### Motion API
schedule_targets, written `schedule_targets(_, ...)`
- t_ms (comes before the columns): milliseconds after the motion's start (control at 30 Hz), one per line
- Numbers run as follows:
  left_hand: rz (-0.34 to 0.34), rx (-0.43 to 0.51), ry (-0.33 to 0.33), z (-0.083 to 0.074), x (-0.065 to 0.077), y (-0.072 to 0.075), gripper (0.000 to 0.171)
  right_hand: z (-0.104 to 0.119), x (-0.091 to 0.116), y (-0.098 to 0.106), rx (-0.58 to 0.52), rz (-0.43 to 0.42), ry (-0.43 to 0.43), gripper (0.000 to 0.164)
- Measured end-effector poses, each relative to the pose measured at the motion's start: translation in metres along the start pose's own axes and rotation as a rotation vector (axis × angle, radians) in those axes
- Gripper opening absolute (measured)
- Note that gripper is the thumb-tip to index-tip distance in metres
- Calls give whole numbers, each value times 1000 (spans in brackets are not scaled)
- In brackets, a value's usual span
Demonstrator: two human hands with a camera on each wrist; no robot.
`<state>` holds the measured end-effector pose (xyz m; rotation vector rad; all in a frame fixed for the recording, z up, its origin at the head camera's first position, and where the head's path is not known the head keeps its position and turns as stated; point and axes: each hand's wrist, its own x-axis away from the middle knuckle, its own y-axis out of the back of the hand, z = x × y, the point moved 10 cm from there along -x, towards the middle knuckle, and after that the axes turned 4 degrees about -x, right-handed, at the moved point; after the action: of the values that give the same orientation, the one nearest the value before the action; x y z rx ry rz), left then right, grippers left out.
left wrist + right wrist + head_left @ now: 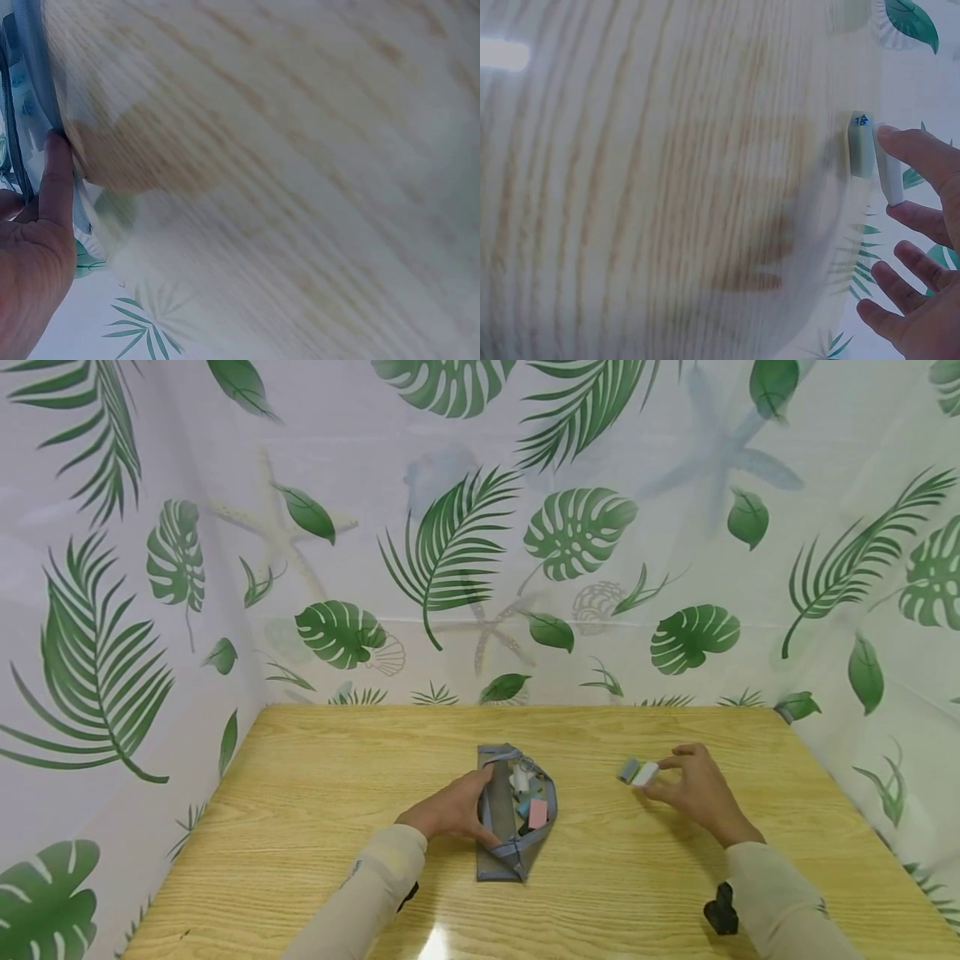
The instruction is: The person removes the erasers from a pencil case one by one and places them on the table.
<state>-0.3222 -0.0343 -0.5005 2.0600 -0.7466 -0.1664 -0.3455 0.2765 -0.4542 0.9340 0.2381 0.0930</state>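
Note:
My left hand [453, 807] grips a grey mesh zipper pouch [495, 864] in the head view, its thumb and fingers spread along the pouch's left side. The pouch's mouth gapes, showing a pink eraser [538, 813] and several small white, blue and dark pieces. In the left wrist view a finger [56, 180] presses the pouch's blue-grey edge [37, 67]. To the right, my right hand [699, 787] pinches a white eraser [645, 773] between thumb and finger. Close beside that eraser is a grey-green block [861, 146] with a small blue mark.
The wood-grain table [360, 752] extends around both hands. White sheeting with a leaf print [577, 535] stands behind the table and on both sides. A small black object [722, 910] shows beside the right sleeve.

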Motion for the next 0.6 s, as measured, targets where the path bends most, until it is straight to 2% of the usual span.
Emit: schedule_targets(600, 0, -6, 6, -2, 0, 2, 118, -21, 4, -9, 1, 34, -37, 55)
